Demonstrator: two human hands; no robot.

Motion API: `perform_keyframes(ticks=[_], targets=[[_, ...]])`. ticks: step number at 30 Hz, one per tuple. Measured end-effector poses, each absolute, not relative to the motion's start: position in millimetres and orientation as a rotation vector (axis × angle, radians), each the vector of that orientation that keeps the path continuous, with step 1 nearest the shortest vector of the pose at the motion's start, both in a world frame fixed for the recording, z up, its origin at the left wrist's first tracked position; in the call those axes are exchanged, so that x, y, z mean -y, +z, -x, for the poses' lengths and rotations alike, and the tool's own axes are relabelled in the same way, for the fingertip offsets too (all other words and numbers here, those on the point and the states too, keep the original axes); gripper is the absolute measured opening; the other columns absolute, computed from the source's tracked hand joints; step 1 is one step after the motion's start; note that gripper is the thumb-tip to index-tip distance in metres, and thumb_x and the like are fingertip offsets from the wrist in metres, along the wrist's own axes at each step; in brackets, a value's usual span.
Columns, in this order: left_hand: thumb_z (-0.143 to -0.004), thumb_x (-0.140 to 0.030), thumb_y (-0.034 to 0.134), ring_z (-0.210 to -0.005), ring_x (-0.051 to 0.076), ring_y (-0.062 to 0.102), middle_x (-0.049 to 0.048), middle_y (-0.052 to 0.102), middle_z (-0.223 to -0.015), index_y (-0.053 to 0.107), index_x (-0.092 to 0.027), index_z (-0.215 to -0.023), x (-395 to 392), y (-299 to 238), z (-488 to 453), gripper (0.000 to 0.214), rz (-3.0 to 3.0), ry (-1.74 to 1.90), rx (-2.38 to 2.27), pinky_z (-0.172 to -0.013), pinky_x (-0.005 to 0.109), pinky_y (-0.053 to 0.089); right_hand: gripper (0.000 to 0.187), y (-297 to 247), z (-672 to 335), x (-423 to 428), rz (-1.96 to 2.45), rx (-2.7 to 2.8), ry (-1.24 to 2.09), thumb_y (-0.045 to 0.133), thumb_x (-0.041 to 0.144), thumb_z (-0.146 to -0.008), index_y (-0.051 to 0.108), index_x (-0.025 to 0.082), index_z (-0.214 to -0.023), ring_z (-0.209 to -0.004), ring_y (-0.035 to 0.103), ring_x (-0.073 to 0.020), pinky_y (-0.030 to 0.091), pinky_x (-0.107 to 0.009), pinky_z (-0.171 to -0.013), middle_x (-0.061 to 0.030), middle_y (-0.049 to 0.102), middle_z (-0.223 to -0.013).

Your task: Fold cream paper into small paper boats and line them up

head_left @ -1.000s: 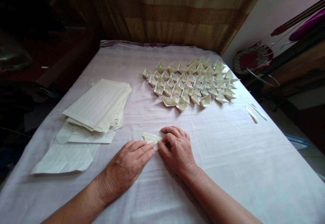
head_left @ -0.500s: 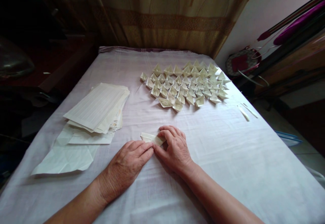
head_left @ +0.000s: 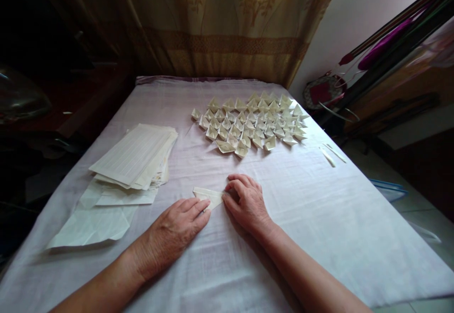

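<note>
A small piece of folded paper (head_left: 213,198), pale with a creased band along its far edge, lies on the cloth between my hands. My left hand (head_left: 174,230) presses its fingertips and thumb onto the near left part of the paper. At the right corner, the bent fingers and thumb of my right hand (head_left: 248,204) pinch the tip. Past my hands, many small folded paper boats (head_left: 247,125) stand close together in rows. To the left is a stack of lined paper sheets (head_left: 133,154).
A crumpled loose sheet (head_left: 94,225) lies partly under the stack. Two thin paper strips (head_left: 328,157) rest near the right edge of the cloth-covered table (head_left: 336,237). A patterned curtain (head_left: 220,43) hangs behind, and a dark red surface (head_left: 95,100) stands at left.
My right hand has shifted from over the paper's right half to its right corner, so more paper shows. The left hand stays on the paper. The view has tilted and turned slightly.
</note>
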State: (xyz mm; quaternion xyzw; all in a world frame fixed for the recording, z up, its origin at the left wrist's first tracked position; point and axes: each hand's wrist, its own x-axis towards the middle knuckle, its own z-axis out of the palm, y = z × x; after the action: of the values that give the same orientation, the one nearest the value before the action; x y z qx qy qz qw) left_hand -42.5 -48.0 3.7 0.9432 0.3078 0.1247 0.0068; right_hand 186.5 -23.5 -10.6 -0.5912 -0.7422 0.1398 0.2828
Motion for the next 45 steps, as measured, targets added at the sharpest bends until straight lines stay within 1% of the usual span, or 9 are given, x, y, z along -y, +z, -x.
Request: perform_keyframes(ticks=[10,20,23,25,27,30,33,38,45], targets=[[-0.094,-0.006,0.042,-0.114,0.021,0.059,0.0114,0.066,-0.126,0.062,-0.016,-0.11,43.3,12.7,43.3,0.027,-3.007,0.364,-0.859,-0.095,0.036,0.05,0.004,-10.1,-186.6,24.1,1.57,1.993,0.349,0.063,0.019,-0.081,0.064,0.023,-0.081,-0.109,0.057,-0.0231,0.037,-0.039,-0.092,-0.0052,0.067,-0.113],[-0.093,-0.007,0.045,-0.114,0.022,0.06,0.009,0.066,-0.126,0.061,-0.017,-0.11,40.8,13.0,42.5,0.025,-2.94,0.308,-0.915,-0.095,0.038,0.052,0.004,-10.6,-186.0,23.3,1.563,1.981,0.363,0.064,0.019,-0.08,0.065,0.023,-0.079,-0.11,0.056,-0.0241,0.037,-0.04,-0.092,-0.0054,0.067,-0.114],[-0.092,-0.006,0.044,-0.105,0.019,0.063,0.0067,0.069,-0.114,0.057,-0.019,-0.117,37.9,11.1,39.5,0.031,-2.777,0.429,-1.035,-0.093,0.035,0.052,0.005,-9.7,-185.7,23.8,1.563,1.983,0.365,0.064,0.018,-0.08,0.065,0.022,-0.079,-0.11,0.057,-0.0239,0.037,-0.04,-0.092,-0.0051,0.068,-0.114],[-0.092,-0.007,0.043,-0.094,0.017,0.064,0.0054,0.069,-0.101,0.057,-0.018,-0.114,37.4,10.4,34.4,0.029,-2.663,0.519,-1.162,-0.086,0.032,0.053,0.004,-9.3,-185.7,24.4,1.561,1.992,0.362,0.065,0.018,-0.08,0.066,0.022,-0.081,-0.11,0.057,-0.0242,0.037,-0.041,-0.092,-0.0051,0.068,-0.113],[-0.093,-0.013,0.047,-0.087,0.018,0.064,0.0049,0.068,-0.095,0.058,-0.018,-0.108,38.7,11.1,27.1,0.019,-2.614,0.544,-1.272,-0.08,0.031,0.052,0.006,-9.1,-185.9,25.3,1.547,2.006,0.352,0.065,0.019,-0.082,0.067,0.022,-0.086,-0.111,0.057,-0.0244,0.037,-0.041,-0.092,-0.0054,0.068,-0.114],[-0.092,-0.024,0.059,-0.091,0.021,0.063,0.0047,0.069,-0.098,0.061,-0.019,-0.103,42.6,13.7,15.9,0.012,-2.671,0.507,-1.339,-0.081,0.034,0.05,0.011,-8.9,-186.4,26.5,1.516,2.035,0.336,0.064,0.02,-0.084,0.07,0.024,-0.093,-0.111,0.057,-0.0249,0.038,-0.041,-0.092,-0.0055,0.068,-0.114],[-0.089,-0.026,0.065,-0.092,0.022,0.062,0.003,0.07,-0.097,0.062,-0.021,-0.095,44.4,15.3,8.8,0.008,-2.749,0.432,-1.363,-0.08,0.034,0.047,0.015,-9.3,-186.8,27.5,1.462,2.066,0.325,0.062,0.016,-0.084,0.072,0.024,-0.09,-0.109,0.058,-0.0241,0.039,-0.04,-0.091,-0.0048,0.069,-0.112],[-0.093,-0.021,0.057,-0.083,0.02,0.063,0.0022,0.068,-0.087,0.061,-0.02,-0.089,39.1,11.8,8.8,0.006,-2.892,0.356,-1.312,-0.075,0.032,0.048,0.012,-13.0,-186.6,27.7,1.401,2.054,0.357,0.061,0.012,-0.081,0.068,0.021,-0.08,-0.105,0.059,-0.0222,0.039,-0.037,-0.09,-0.0049,0.071,-0.107],[-0.093,-0.007,0.045,-0.079,0.018,0.064,0.004,0.066,-0.086,0.058,-0.018,-0.095,28.0,8.7,18.0,0.017,-3.104,0.332,-1.098,-0.074,0.03,0.051,0.011,-17.4,-188.1,26.0,1.347,2.006,0.387,0.061,0.012,-0.08,0.065,0.021,-0.075,-0.102,0.06,-0.0218,0.038,-0.036,-0.088,-0.0048,0.072,-0.104]])
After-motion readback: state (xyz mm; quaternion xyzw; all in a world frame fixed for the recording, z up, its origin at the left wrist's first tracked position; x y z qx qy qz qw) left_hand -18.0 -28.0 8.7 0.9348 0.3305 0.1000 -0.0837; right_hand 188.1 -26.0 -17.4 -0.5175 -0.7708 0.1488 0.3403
